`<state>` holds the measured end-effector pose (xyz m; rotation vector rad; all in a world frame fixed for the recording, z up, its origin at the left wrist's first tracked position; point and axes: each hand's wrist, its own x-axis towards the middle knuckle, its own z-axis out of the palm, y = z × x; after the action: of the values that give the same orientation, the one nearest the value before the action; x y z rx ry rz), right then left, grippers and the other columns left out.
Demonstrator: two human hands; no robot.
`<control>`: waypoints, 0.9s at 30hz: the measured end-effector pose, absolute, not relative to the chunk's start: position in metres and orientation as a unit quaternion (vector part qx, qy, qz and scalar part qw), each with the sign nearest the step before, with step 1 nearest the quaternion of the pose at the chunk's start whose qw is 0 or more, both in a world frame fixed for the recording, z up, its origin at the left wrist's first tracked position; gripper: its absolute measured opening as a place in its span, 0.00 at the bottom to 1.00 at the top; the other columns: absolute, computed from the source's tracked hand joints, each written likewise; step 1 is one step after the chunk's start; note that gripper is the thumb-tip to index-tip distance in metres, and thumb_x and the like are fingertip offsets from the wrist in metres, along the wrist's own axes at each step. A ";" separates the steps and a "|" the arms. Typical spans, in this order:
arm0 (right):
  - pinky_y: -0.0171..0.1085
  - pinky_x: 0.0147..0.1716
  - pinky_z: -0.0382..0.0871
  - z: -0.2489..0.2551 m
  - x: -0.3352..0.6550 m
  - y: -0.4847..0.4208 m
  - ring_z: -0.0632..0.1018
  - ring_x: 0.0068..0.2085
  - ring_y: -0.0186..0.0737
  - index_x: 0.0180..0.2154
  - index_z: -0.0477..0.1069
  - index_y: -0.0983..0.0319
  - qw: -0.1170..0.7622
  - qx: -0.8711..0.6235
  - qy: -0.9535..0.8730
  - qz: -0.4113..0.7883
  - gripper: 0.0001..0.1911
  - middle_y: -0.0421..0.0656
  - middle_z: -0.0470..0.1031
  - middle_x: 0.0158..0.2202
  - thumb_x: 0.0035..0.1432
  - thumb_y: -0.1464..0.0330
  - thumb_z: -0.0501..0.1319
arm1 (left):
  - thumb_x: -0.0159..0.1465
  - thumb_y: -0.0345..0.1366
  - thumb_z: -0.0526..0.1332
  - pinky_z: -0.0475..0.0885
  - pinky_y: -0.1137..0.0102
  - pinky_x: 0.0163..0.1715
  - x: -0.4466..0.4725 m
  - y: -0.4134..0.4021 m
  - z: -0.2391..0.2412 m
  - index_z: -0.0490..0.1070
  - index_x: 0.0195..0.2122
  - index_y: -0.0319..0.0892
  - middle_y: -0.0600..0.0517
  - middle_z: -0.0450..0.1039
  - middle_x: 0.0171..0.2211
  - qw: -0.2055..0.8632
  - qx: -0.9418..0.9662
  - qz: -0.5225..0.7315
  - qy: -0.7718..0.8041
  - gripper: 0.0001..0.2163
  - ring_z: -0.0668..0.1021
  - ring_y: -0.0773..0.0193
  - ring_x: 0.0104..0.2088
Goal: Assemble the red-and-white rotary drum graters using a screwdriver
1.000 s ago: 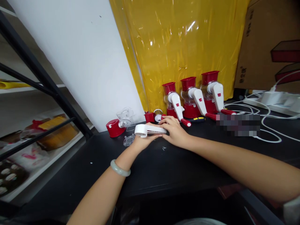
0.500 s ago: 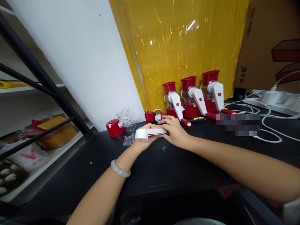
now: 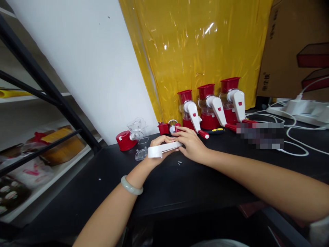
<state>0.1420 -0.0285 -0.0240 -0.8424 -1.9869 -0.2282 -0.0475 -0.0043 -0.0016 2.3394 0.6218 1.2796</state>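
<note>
My left hand (image 3: 156,151), with a pale bangle on the wrist, is closed around a white plastic crank handle (image 3: 161,150) held just above the black table (image 3: 102,185). My right hand (image 3: 189,144) rests against the handle's right end, fingers curled on it. Just behind the hands lie a small red cup part (image 3: 163,128) and a round metal-rimmed part (image 3: 173,127). Three assembled red-and-white hand-crank grinders (image 3: 217,108) stand in a row against the yellow plastic sheet (image 3: 195,48).
A red base (image 3: 124,140) with a clear plastic piece (image 3: 137,127) lies at the left back, and a clear disc (image 3: 141,154) lies before it. White cables (image 3: 290,132) and a power strip (image 3: 305,109) lie at right. A black metal shelf frame (image 3: 43,89) stands at left; a cardboard box (image 3: 295,48) stands at the back right.
The white handle has tilted, its left end dropping lower and slightly left in my left hand. My right hand has stayed at its right end.
</note>
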 end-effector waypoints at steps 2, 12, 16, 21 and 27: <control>0.58 0.56 0.63 -0.024 0.142 -0.029 0.67 0.61 0.52 0.45 0.78 0.57 0.469 -0.342 -0.808 -0.098 0.17 0.45 0.77 0.51 0.54 0.76 0.63 | 0.52 0.40 0.73 0.77 0.60 0.44 -0.048 -0.004 -0.001 0.70 0.29 0.41 0.46 0.80 0.38 0.195 0.839 0.459 0.217 0.13 0.82 0.56 0.41; 0.56 0.55 0.63 -0.022 0.143 -0.029 0.67 0.61 0.52 0.42 0.78 0.58 0.468 -0.342 -0.808 -0.102 0.15 0.45 0.77 0.50 0.53 0.76 0.63 | 0.53 0.39 0.73 0.76 0.60 0.44 -0.046 -0.006 -0.002 0.69 0.28 0.41 0.46 0.79 0.38 0.195 0.837 0.465 0.211 0.13 0.82 0.57 0.42; 0.56 0.55 0.63 -0.023 0.144 -0.029 0.67 0.60 0.53 0.42 0.77 0.58 0.465 -0.344 -0.810 -0.101 0.15 0.45 0.77 0.50 0.52 0.77 0.62 | 0.53 0.37 0.73 0.76 0.60 0.44 -0.045 -0.006 -0.002 0.70 0.29 0.40 0.46 0.79 0.38 0.204 0.836 0.470 0.195 0.12 0.82 0.56 0.42; 0.57 0.56 0.63 -0.025 0.143 -0.028 0.67 0.60 0.54 0.44 0.76 0.60 0.454 -0.355 -0.812 -0.090 0.14 0.47 0.76 0.50 0.54 0.73 0.63 | 0.54 0.37 0.72 0.76 0.59 0.44 -0.044 -0.003 -0.006 0.71 0.31 0.40 0.47 0.78 0.37 0.269 0.817 0.464 0.211 0.11 0.81 0.57 0.41; 0.61 0.59 0.60 -0.027 0.135 -0.035 0.56 0.66 0.57 0.55 0.64 0.62 0.461 -0.366 -0.806 -0.059 0.26 0.54 0.62 0.61 0.53 0.71 0.61 | 0.55 0.35 0.71 0.72 0.53 0.54 -0.038 -0.003 -0.008 0.70 0.31 0.41 0.44 0.77 0.45 0.273 0.777 0.521 0.225 0.10 0.78 0.54 0.50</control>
<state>0.1348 -0.0355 -0.0273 -0.9018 -1.9839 -0.1445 -0.0376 -0.0035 -0.0080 2.0899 0.6053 1.4026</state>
